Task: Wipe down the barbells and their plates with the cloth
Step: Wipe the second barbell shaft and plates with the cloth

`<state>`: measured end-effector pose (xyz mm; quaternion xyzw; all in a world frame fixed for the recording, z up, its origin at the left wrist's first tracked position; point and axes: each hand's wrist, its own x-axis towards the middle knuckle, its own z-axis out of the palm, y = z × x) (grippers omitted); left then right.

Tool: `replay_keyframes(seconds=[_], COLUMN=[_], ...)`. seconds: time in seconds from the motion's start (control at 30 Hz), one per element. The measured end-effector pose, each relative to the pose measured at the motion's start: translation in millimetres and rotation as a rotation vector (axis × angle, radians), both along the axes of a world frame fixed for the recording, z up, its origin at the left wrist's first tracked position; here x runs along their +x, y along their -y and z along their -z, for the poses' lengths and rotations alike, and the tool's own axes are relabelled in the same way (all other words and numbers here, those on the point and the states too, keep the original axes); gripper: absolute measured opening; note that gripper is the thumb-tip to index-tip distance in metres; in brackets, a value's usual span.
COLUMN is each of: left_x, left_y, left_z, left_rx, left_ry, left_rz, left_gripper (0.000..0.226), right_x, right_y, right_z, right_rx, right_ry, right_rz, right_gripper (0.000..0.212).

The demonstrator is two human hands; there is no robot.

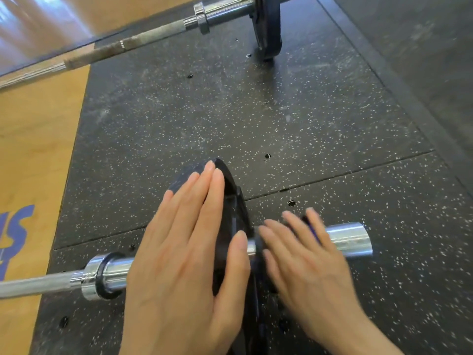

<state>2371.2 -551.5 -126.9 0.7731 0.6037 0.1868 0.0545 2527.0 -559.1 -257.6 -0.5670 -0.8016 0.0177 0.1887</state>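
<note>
head | near barbell (348, 239) lies on speckled rubber floor (256, 111), black plate (230, 201) upright on its sleeve | left hand (184, 239) flat, fingers spread open, pressed on plate | right hand (304, 260) blurred, open over sleeve beside plate | second barbell (153, 34) well apart, far side

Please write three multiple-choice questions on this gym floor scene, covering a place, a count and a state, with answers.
1. Where does the left hand rest?
A. on the near plate
B. on the far barbell
C. on the wooden floor

2. How many barbells show?
A. one
B. two
C. four

3. How are the left hand's fingers?
A. clenched in a fist
B. flat and extended
C. hooked under the near barbell

Answers: 1 A, its palm lies against the plate's face. 2 B, one lies near and one far. 3 B, the fingers lie straight together.
</note>
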Motion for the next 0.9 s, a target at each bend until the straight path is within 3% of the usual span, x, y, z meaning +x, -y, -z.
replay_keyframes(seconds=[0.13,0.3,0.47,0.63,0.77,0.9], left_x=[0.9,0.1,1.7,0.4,2.6,2.8], left_y=[-4.0,-5.3,-7.6,-9.9,-13.5,-21.8], left_z=[0.2,-0.7,-1.5,-2.6,-3.8,-4.2], left_rx=[-0.004,-0.023,-0.036,-0.04,-0.034,-0.067], left_ry=[0.02,0.012,0.027,0.038,0.068,0.042], left_rz=[-0.003,-0.009,-0.007,-0.013,-0.02,-0.038], left_gripper=[0.062,0.062,0.062,0.061,0.061,0.062], right_x=[-1.8,-15.3,-7.5,-21.0,33.2,-12.2], right_y=[0.1,3.6,5.3,-1.5,-1.6,-7.0], right_z=[-5.2,4.4,-0.6,0.0,-8.2,-2.2], right_rx=[-0.006,0.023,0.006,-0.014,-0.029,-0.036], right_ry=[-0.057,-0.057,-0.078,-0.052,0.012,-0.032], right_rz=[0.126,-0.022,0.171,0.01,0.222,0.245], right_gripper=[0.037,0.04,0.04,0.036,0.04,0.037])
